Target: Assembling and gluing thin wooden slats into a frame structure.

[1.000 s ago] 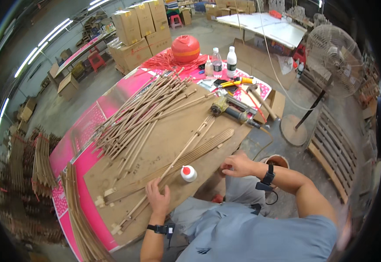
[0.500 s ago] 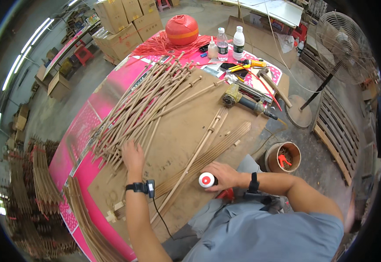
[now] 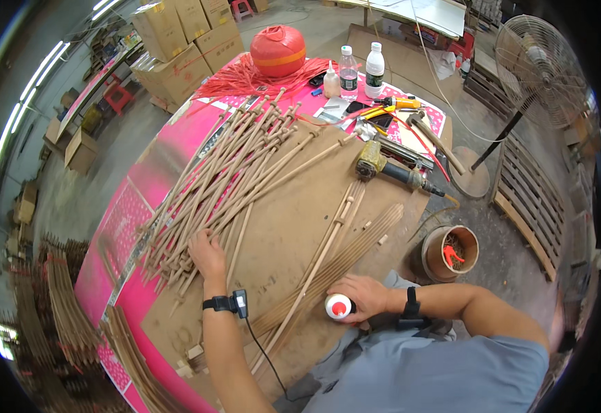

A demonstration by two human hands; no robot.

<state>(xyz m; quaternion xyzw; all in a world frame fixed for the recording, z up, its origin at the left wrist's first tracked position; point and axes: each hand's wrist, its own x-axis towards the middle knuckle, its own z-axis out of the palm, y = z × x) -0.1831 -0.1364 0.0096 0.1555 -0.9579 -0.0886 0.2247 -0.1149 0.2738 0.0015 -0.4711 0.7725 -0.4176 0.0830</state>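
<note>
My left hand (image 3: 206, 254) lies at the near end of a large pile of thin wooden sticks (image 3: 245, 165), its fingers bent over the sticks there. Many of these sticks carry small knobs or rings at their far ends. In my right hand (image 3: 365, 296), near the front edge of the table, is a white bottle (image 3: 336, 309) with a red tip pointing up. Just beyond it, a flat bundle of slim wooden strips (image 3: 362, 237) lies diagonally across brown board. A knobbed stick (image 3: 323, 248) rests beside and partly over the bundle.
A nail gun (image 3: 383, 165) with a hose lies to the right, near a hammer (image 3: 438, 141) and pliers. Bottles (image 3: 374, 69) and a red ball of twine (image 3: 277, 51) stand at the back. Right of the table are a bin (image 3: 432, 258) and a fan (image 3: 534, 69).
The whole view has shifted slightly. My right hand and the bottle have come a little nearer my body, and the bottle's tip has tilted. My left hand stays at the pile.
</note>
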